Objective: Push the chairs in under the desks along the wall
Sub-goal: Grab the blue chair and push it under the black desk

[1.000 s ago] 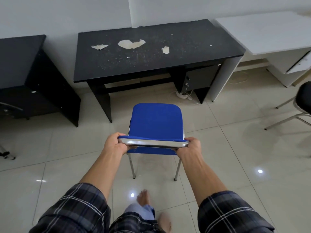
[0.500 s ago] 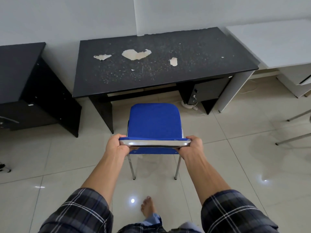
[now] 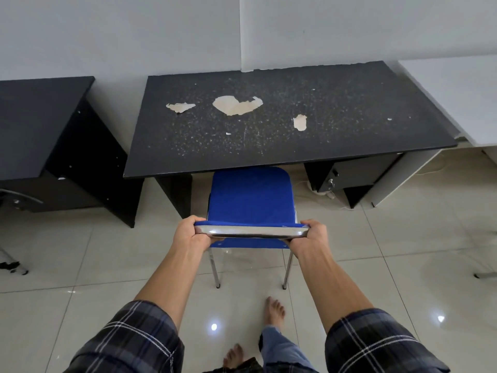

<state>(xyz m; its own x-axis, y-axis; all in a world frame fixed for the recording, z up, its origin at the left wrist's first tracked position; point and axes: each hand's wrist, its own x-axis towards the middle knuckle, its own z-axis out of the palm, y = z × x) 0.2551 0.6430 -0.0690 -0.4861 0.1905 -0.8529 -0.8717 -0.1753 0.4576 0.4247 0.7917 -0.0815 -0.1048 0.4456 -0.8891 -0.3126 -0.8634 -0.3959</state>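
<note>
A blue chair [image 3: 251,197] with chrome legs stands on the tiled floor in front of me. My left hand [image 3: 189,234] grips the left end of its backrest and my right hand [image 3: 309,236] grips the right end. The front edge of the seat is just under the front edge of a black desk [image 3: 269,130] against the wall. The desk top is speckled, with several peeled pale patches.
Another black desk [image 3: 40,125] stands to the left and a white desk [image 3: 462,98] to the right. A drawer unit with a key [image 3: 349,173] hangs under the middle desk's right side, with a white cable on the floor. Chair legs [image 3: 484,274] show at far right. My bare feet are behind the chair.
I have stepped forward and the blue chair has moved toward the black desk; its seat front now reaches under the desk edge. Both hands have kept their grip on the backrest.
</note>
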